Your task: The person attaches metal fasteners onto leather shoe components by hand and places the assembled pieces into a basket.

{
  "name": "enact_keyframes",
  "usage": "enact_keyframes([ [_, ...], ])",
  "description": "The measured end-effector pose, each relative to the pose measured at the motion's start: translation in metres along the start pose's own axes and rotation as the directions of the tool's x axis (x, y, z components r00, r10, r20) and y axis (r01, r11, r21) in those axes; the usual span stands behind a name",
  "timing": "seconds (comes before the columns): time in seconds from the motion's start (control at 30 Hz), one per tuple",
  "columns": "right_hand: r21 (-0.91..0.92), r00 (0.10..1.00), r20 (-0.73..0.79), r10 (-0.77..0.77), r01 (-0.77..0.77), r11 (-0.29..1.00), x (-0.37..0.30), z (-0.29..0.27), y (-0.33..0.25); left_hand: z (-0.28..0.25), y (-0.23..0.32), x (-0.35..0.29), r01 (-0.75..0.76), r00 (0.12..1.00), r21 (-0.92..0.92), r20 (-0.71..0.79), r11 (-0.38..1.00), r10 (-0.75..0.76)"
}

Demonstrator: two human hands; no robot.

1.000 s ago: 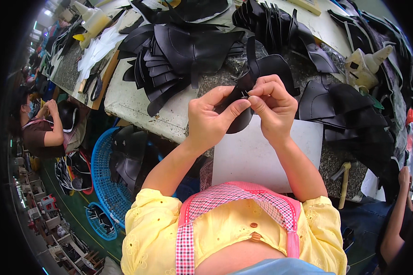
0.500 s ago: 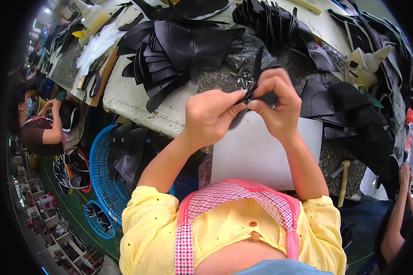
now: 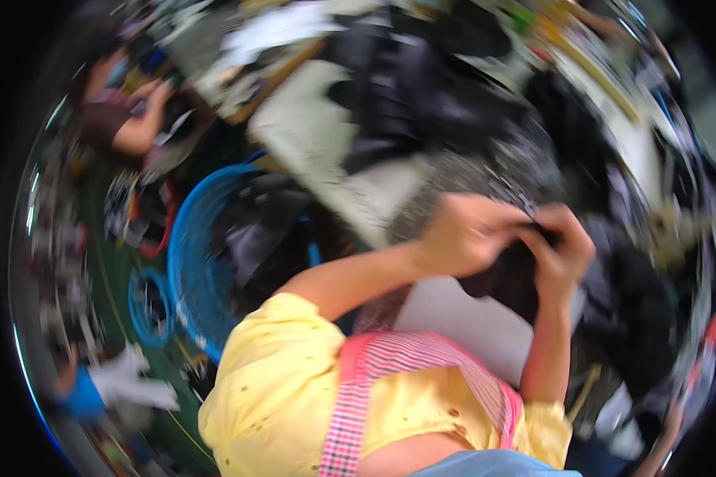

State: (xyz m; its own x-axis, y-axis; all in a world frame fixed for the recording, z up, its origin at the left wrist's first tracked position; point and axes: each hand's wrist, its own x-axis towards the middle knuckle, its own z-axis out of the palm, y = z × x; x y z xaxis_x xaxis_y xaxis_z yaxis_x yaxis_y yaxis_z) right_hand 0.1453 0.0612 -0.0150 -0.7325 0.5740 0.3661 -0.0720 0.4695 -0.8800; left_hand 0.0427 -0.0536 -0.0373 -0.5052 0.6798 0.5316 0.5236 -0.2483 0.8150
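Between my two hands hangs a black leather piece [image 3: 501, 280], its shape partly hidden by my fingers. My left hand [image 3: 468, 234] pinches one top edge of it. Close beside, with fingertips nearly touching the left ones, my right hand [image 3: 566, 245] pinches it too. Both hands are above a pale board [image 3: 473, 322] in front of my apron. The whole picture is smeared by motion, so details of the piece cannot be made out. Beyond my hands lies a fanned stack of black leather pieces [image 3: 422, 99] on the worktable [image 3: 306, 131].
A blue plastic basket [image 3: 184, 278] with black pieces in it stands left of the table, with a smaller blue basket [image 3: 139, 306] farther left. At the right lie more dark pieces [image 3: 632, 302]. Another person [image 3: 123, 119] sits at the far left.
The view has swung and blurred, so the scene appears turned. My hands now sit lower and farther right in the picture, still gripping the black leather piece, which hangs lower and shows more of itself.
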Motion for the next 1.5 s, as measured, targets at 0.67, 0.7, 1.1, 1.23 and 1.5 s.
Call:
enact_keyframes([
  [0.67,0.052,0.903,0.158,-0.4,0.397,0.916,0.007,0.005,0.005,0.007,-0.003,-0.008,0.037,0.964,-0.345,-0.233,0.938,-0.124],
  [0.7,0.063,0.901,0.164,-0.402,0.398,0.915,0.005,0.006,0.007,0.008,-0.003,-0.01,-0.026,0.954,-0.22,-0.298,0.975,-0.042],
  [1.1,0.59,0.941,0.337,-0.01,-0.203,0.781,-0.011,-0.019,0.02,0.021,0.001,-0.015,-0.464,0.746,0.386,-0.316,0.798,0.586],
  [1.23,0.614,0.943,0.317,-0.097,-0.126,0.78,-0.014,-0.024,0.025,0.032,0.005,-0.02,-0.377,0.823,0.143,-0.402,0.915,0.402],
  [1.5,0.186,0.832,0.228,-0.506,0.473,0.861,-0.013,-0.02,-0.003,0.031,0.013,-0.025,0.078,0.981,-0.456,-0.122,0.887,-0.149],
])
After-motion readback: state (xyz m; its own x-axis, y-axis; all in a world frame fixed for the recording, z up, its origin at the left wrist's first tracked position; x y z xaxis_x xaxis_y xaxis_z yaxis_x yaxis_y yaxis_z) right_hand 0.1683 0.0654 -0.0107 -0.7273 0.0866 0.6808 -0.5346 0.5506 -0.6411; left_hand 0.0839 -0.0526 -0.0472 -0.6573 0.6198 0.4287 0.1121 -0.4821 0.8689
